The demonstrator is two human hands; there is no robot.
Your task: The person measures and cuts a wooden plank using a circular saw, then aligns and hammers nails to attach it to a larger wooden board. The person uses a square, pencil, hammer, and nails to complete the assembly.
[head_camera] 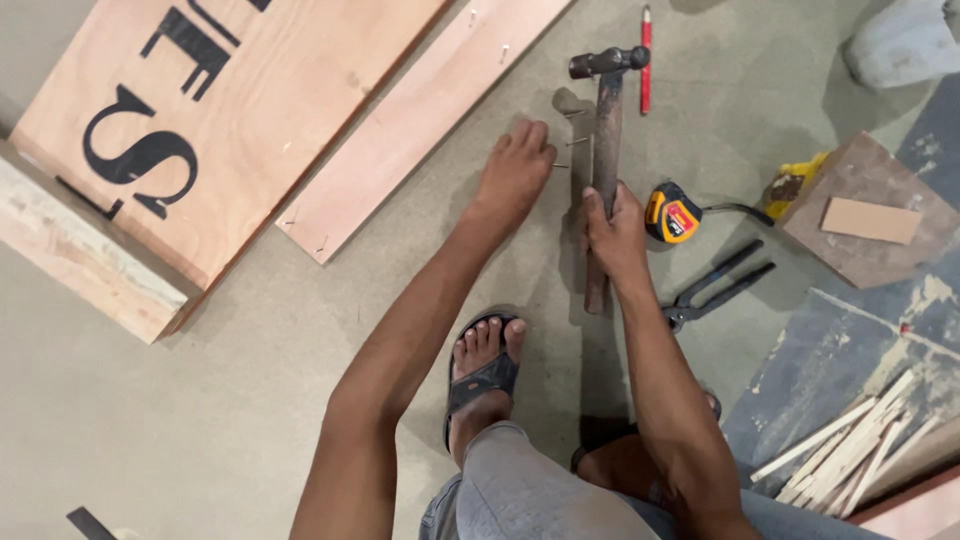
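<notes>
My right hand (612, 232) grips the wooden handle of a hammer (606, 130), whose dark metal head points away from me above the concrete floor. My left hand (514, 168) rests on the floor just left of the hammer, its fingertips pinching a small nail (559, 165). Two more nails (577, 127) lie on the floor beside the hammer handle. My left foot in a black sandal (482, 375) is planted below the hands.
A long wooden plank (400, 130) and a lettered plywood panel (220, 110) lie at the left. Right of the hammer sit a yellow tape measure (672, 213), black pincers (715, 285), a red pencil (646, 55), a wooden block (860, 210) and several thin wood strips (850, 450).
</notes>
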